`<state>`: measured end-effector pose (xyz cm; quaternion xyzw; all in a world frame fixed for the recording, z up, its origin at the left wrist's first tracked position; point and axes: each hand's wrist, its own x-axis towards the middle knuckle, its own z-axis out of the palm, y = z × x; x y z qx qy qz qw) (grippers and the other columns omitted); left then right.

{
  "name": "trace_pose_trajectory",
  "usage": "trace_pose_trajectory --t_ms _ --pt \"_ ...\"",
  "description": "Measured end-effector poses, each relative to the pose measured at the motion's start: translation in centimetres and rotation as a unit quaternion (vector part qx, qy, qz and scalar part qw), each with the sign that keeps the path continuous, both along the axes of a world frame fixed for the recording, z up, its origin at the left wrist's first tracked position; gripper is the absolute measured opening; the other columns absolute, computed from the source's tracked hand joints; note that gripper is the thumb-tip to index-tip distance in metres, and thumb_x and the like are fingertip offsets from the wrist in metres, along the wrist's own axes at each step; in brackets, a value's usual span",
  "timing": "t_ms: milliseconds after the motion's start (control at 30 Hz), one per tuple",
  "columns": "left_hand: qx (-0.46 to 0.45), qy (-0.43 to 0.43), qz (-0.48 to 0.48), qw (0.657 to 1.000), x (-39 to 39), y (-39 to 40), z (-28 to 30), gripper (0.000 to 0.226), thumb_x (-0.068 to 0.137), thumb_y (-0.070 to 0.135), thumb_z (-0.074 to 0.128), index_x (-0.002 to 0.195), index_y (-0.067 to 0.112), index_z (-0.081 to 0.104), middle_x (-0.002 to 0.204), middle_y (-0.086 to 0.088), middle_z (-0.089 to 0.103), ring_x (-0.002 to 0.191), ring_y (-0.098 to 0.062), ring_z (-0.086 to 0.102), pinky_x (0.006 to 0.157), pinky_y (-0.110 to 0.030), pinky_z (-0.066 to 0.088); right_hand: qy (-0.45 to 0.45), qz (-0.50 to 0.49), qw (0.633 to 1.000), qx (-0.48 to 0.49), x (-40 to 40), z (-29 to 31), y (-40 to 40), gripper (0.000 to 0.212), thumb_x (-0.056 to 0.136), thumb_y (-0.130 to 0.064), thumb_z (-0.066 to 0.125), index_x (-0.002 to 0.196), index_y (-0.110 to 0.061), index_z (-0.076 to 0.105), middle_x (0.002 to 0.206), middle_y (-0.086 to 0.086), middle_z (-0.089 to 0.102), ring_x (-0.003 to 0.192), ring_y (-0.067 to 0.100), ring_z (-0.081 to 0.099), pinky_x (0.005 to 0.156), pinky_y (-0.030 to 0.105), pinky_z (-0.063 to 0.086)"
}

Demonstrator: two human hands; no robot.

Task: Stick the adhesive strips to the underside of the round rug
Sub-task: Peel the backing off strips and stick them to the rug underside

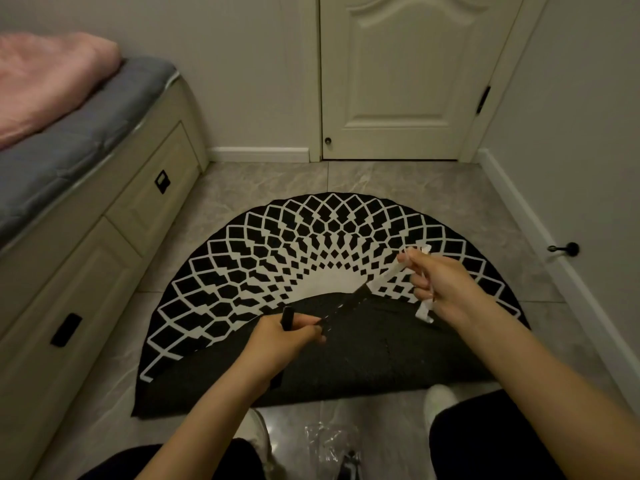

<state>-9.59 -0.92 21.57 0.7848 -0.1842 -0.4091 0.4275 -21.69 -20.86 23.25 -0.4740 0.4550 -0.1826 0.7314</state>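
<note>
Crumpled clear plastic wrapper (327, 439) on grey marble-look floor tiles (467, 206), between dark-trousered knees. Beyond, round black-and-white patterned rug (277, 244) folded over, dark underside (374, 358) up. Left hand (287, 336) pinching black adhesive strip (343, 308) over that underside; right hand (440, 284) pinching white peeled backing paper (393, 273).

Round black-and-white patterned rug (311, 244) on grey tiled floor (242, 178), near half folded back over far half. Left: beige drawer bed (114, 216); far: cream panelled door (398, 77). Near, between knees: crumpled clear plastic wrapper (327, 441).
</note>
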Motion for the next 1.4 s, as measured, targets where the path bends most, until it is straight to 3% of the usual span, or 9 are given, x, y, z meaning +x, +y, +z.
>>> trace_pose_trajectory --t_ms 167,500,600,700,800,900,1100,1233,1400 --pt "0.008 -0.042 0.044 0.998 1.1 0.6 -0.3 0.01 0.091 0.014 0.057 0.091 0.021 0.064 0.074 0.0 0.067 0.058 -0.006 0.052 0.053 -0.019 0.04 -0.03 -0.164 0.986 0.008 -1.7 0.7 -4.4 0.014 0.095 -0.025 0.051 0.089 -0.015 0.06 0.078 0.0 0.054 0.053 0.004 0.039 0.042 0.015 0.034" --pt "-0.032 0.024 0.106 0.994 1.5 1.3 -1.0 0.013 0.088 0.01 0.061 0.096 0.015 0.069 0.088 -0.004 0.071 0.062 -0.011 0.051 0.054 -0.022 0.042 -0.033 0.065 0.996 0.044 0.5 -1.2 -1.1 0.028 0.099 -0.02 0.041 0.115 -0.005 0.058 0.061 -0.002 0.046 0.06 0.012 0.047 0.078 0.032 0.047" --pt "-0.028 -0.003 0.103 0.994 1.7 1.5 -1.1 0.014 0.088 0.01 0.062 0.093 0.02 0.07 0.087 0.003 0.071 0.074 -0.013 0.058 0.061 -0.023 0.045 -0.03 0.066 0.997 0.037 1.1 -1.3 -0.5 0.03 0.093 -0.029 0.054 0.111 -0.006 0.061 0.083 0.0 0.05 0.081 0.015 0.054 0.076 0.033 0.051" --pt "-0.036 -0.014 0.101 0.994 1.8 1.6 -1.2 0.014 0.087 0.01 0.063 0.09 0.022 0.07 0.087 0.004 0.071 0.072 -0.009 0.058 0.061 -0.021 0.045 -0.03 0.073 0.997 0.02 1.4 -1.5 -0.3 0.038 0.084 -0.017 0.065 0.118 -0.002 0.058 0.094 0.007 0.056 0.062 0.01 0.056 0.085 0.034 0.054" --pt "-0.038 -0.046 0.087 0.994 2.0 1.8 -1.3 0.016 0.088 0.01 0.062 0.094 0.023 0.069 0.091 0.008 0.069 0.076 -0.004 0.058 0.073 -0.022 0.048 -0.021 0.102 0.995 -0.01 1.6 -1.5 0.1 0.024 0.088 -0.01 0.06 0.111 -0.004 0.061 0.103 0.014 0.063 0.057 0.01 0.057 0.08 0.033 0.055" --pt "-0.029 -0.074 0.083 0.993 2.1 1.9 -1.5 0.017 0.088 0.011 0.062 0.097 0.023 0.068 0.092 0.013 0.064 0.081 -0.003 0.056 0.088 -0.031 0.048 -0.003 0.121 0.993 -0.017 1.6 -1.2 0.7 0.022 0.09 -0.014 0.058 0.112 -0.009 0.059 0.081 0.008 0.059 0.051 0.008 0.054 0.062 0.026 0.056" --pt "-0.02 -0.063 0.105 0.992 2.4 2.3 -1.6 0.022 0.088 0.007 0.061 0.103 0.022 0.068 0.097 0.011 0.061 0.103 -0.014 0.058 0.099 -0.037 0.046 0.101 0.221 0.966 -0.083 2.2 -1.4 2.1 0.031 0.09 -0.038 0.056 0.113 -0.017 0.059 0.059 -0.003 0.043 0.042 0.005 0.033 0.035 0.014 0.025" --pt "-0.049 -0.025 0.152 0.987 2.6 2.8 -1.8 0.025 0.09 0.008 0.058 0.107 0.022 0.067 0.101 0.005 0.061 0.09 -0.012 0.057 0.077 -0.026 0.049 0.181 0.289 0.933 -0.113 3.0 -2.3 4.0 0.039 0.083 -0.053 0.059 0.101 -0.019 0.064 0.053 -0.006 0.041 0.042 0.005 0.033 0.038 0.016 0.025" --pt "-0.101 0.06 0.214 0.97 3.7 3.9 -1.8 0.018 0.093 0.02 0.056 0.103 0.013 0.069 0.065 0.001 0.052 0.057 -0.01 0.044 0.058 -0.022 0.039 0.204 0.315 0.924 -0.072 3.9 -2.8 6.0 0.041 0.08 -0.051 0.064 0.097 -0.013 0.061 0.052 -0.005 0.043 0.041 0.007 0.033 0.036 0.016 0.026"
